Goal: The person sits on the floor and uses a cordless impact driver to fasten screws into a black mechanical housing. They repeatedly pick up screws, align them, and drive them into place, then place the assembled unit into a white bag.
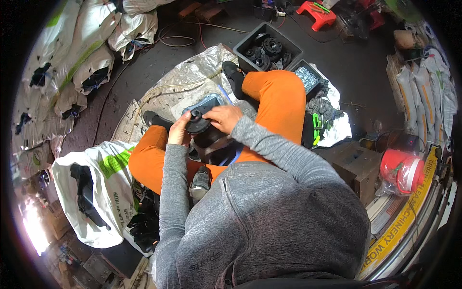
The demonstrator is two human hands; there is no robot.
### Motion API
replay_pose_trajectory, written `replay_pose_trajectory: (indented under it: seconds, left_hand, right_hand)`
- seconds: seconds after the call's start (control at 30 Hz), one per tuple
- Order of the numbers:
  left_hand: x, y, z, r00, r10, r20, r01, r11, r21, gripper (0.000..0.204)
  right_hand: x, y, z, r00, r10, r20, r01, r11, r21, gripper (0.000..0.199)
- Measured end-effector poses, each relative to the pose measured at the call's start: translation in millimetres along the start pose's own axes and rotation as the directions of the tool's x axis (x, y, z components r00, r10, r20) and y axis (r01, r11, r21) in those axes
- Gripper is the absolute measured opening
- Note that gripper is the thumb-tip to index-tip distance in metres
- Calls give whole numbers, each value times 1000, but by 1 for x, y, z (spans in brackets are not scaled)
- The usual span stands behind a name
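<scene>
Grey top (274, 216) nearest cam. L hand (179, 130) grips blk part (197, 125), R hand (225, 118) blurred, grip unclear. Prob. hand-working it; next needs steady hold.

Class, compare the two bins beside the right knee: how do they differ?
The large bin is wider than the small bin. The large bin holds chunky black round parts; the small bin holds many tiny silvery pieces. Both are dark and open-topped.

The round part (196, 126) is between the knees (286, 89), crate (289, 40) ahead right, sack (107, 185) left
</scene>
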State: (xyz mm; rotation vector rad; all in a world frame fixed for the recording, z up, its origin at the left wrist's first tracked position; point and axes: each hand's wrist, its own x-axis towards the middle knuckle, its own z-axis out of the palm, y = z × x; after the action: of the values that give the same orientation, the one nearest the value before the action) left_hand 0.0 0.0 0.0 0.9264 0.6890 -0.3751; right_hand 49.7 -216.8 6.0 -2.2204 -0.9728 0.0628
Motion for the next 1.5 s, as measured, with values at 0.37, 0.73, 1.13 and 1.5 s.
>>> replay_pose_trajectory:
  seconds: [0.37, 0.73, 1.13, 1.5]
  left_hand:
    - [35, -52, -10, 883, 459, -97, -303, 717, 628, 59]
    - [40, -17, 11, 910, 406, 85, -154, 142, 978, 60]
    - [-229, -9, -25, 986, -149, 75, -20, 338, 941, 62]
    - [-234, -25, -8, 916, 393, -85, -154, 539, 828, 58]
  right_hand:
    - [-43, 15, 12, 390, 695, 604, -284, -533, 797, 32]
    - [-50, 14, 1, 596, 463, 656, -426, -511, 747, 37]
    - [-40, 1, -15, 648, 416, 638, -418, -506, 754, 34]
    - [-36, -15, -3, 541, 375, 753, -600, -455, 658, 24]
